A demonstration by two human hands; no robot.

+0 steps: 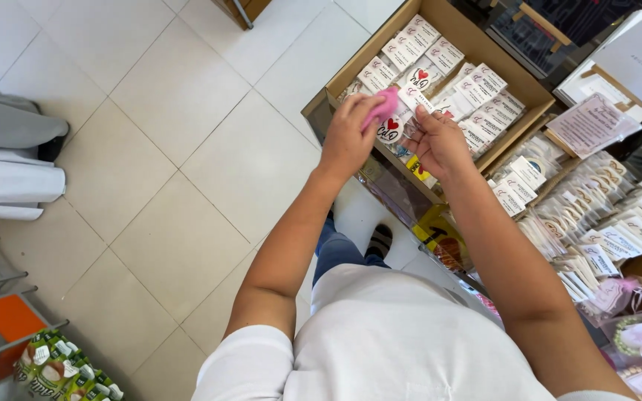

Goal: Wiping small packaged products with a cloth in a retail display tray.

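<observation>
Head view: pink cloth gripped in left hand, right hand just beside, clasping a small packet.

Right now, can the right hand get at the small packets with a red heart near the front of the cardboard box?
Probably yes. The right hand already hovers over the cardboard box, beside the heart packets. Nothing covers them; only the left hand, holding a pink cloth, works close alongside.

Packets in cardboard box; card rows right of box.
</observation>
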